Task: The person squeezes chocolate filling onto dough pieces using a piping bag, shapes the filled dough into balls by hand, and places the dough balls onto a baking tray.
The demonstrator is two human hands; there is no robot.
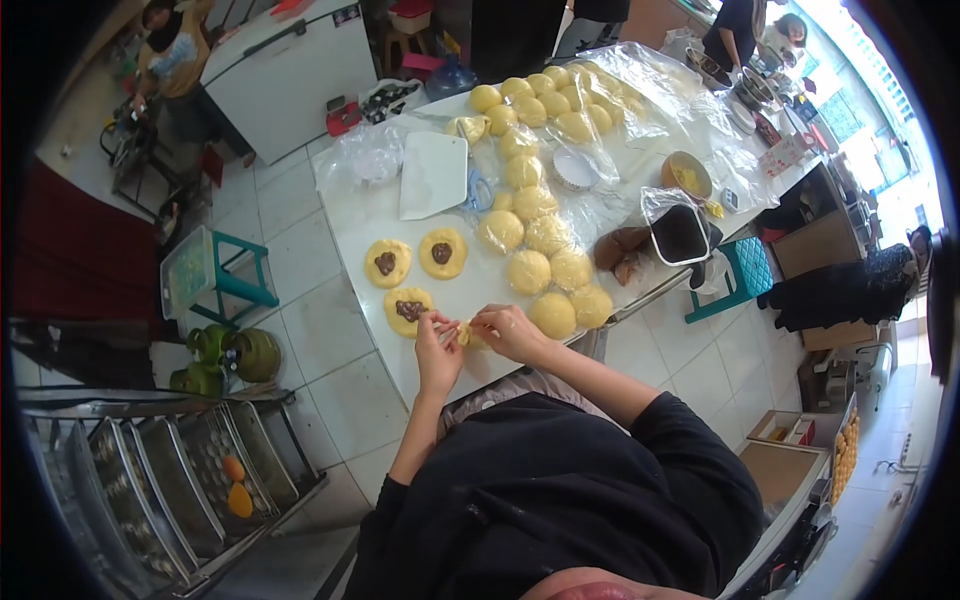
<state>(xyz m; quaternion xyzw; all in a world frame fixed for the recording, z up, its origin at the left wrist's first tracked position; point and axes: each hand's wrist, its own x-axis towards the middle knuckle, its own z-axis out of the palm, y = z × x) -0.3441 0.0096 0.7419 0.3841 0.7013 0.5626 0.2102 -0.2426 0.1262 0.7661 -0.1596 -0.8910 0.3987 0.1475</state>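
At the table's near edge, my left hand and my right hand pinch a small piece of yellow dough between their fingertips. Just beyond my left hand lies a flattened dough round topped with dark brown filling. Two more flat rounds with filling, one on the left and one beside it, lie farther up the white table. Rows of smooth dough balls sit to the right, many under clear plastic.
A white board and blue scissors lie past the rounds. A container of dark filling and a bowl stand at the right. A tray rack is at lower left. People stand at the far left and far right.
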